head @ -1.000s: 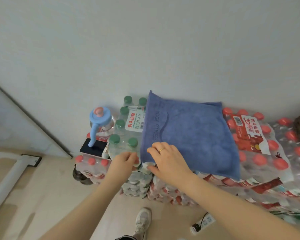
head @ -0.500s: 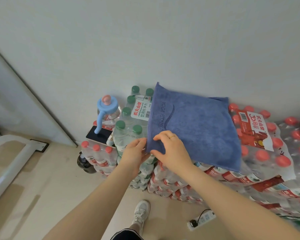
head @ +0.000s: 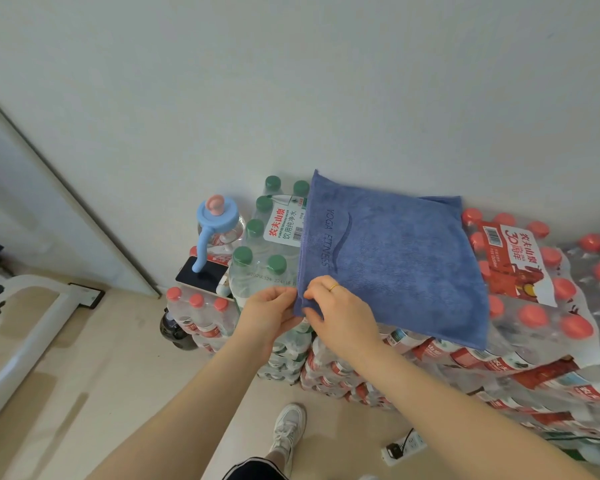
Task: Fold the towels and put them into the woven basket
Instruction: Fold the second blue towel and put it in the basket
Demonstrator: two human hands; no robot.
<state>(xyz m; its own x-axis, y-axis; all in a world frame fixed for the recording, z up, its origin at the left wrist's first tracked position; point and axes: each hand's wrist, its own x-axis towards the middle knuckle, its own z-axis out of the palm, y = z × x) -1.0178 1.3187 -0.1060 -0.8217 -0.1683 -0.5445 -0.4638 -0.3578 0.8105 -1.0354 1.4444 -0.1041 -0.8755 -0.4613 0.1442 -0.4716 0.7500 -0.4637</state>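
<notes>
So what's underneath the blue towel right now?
The blue towel lies on shrink-wrapped packs of bottled water: red-capped bottles show past its right edge, green-capped ones at its left. The caps directly beneath are covered. Both hands pinch its near-left corner.

Towel (head: 395, 265) lies on bottle packs (head: 520, 282) against the wall; phone (head: 201, 275) left; power strip (head: 404, 446) on floor

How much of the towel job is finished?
Partly done. The blue towel already lies folded on the packs of water bottles. In hand: the left hand and right hand both pinch its near left corner. Left to do: any last fold, then putting it in the woven basket, which can't be clearly seen here.
</notes>
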